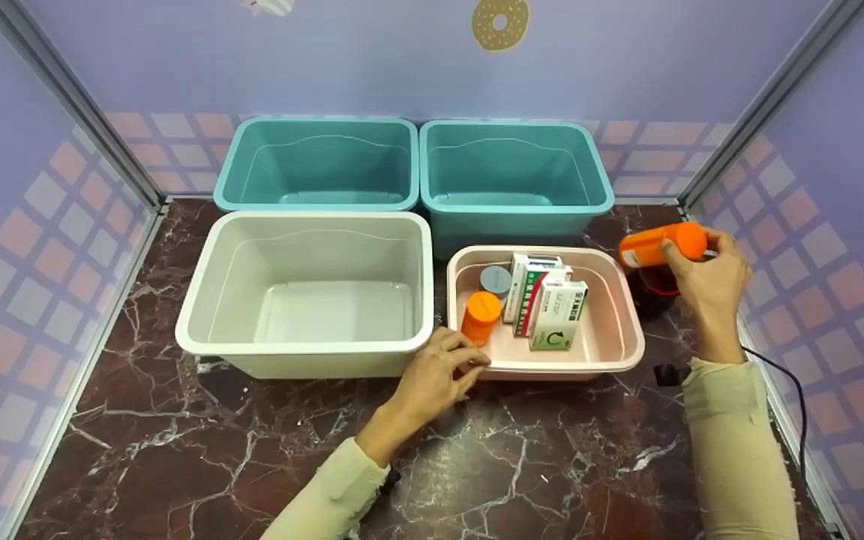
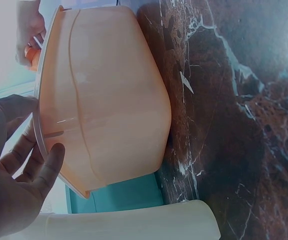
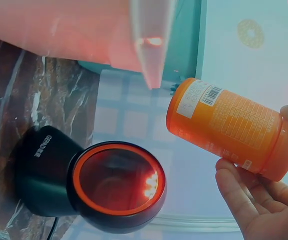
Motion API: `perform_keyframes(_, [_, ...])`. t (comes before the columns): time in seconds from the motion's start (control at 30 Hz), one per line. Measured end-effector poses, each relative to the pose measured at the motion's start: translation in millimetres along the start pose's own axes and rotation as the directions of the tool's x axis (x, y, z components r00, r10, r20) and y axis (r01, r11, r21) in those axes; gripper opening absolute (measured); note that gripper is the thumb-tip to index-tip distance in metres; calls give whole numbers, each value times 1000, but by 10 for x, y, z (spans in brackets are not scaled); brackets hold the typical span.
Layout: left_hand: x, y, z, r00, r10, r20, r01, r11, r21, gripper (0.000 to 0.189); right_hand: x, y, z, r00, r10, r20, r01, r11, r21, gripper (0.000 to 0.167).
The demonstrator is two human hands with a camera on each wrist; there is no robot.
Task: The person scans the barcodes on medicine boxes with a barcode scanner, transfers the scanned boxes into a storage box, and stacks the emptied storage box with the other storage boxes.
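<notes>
My right hand holds an orange pill bottle by its cap end, lying tilted sideways above a black barcode scanner. The bottle's white barcode label shows in the right wrist view, and the scanner's round window glows red. My left hand grips the near left rim of a pink bin, thumb outside and fingers over the edge. Inside that bin stand another orange bottle, a grey-capped bottle and several upright medicine boxes.
To the left of the pink bin is a white bin. Two teal bins stand side by side behind, near the back wall. A black cable runs along the right wall on the dark marbled table.
</notes>
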State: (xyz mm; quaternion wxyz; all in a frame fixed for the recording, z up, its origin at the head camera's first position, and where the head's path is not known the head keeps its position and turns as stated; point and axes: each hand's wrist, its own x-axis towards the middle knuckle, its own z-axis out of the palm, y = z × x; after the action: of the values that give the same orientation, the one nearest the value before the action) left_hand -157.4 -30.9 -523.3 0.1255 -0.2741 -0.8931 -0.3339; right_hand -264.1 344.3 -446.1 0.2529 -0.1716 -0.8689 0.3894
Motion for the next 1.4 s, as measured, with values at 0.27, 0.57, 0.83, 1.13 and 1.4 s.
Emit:
perform_keyframes(0.27, [0, -2, 7, 1000, -5, 1, 5, 1000, -6, 11, 23, -101, 75, 999, -35, -5, 35, 999, 20, 61])
perform_keyframes(0.57, [-2, -4, 5, 1000, -11, 4, 11, 1000, -16, 12, 60, -231, 139, 999, 7, 45, -8, 999, 32, 59])
perform_keyframes(0.83, [-9, -5, 7, 1000, 4, -5, -4, 1000, -18, 11, 96, -340, 139, 999, -53, -4, 53, 998, 27, 61])
perform_keyframes(1.13, [-6, -13, 18, 1000, 0, 1, 0, 1000, -16, 10, 157, -447, 154, 996, -86, -17, 87, 996, 35, 59])
perform_keyframes(1.4, [-6, -15, 23, 1000, -5, 6, 5, 1000, -15, 12, 192, -540, 188, 995, -102, 2, 102, 994, 33, 58])
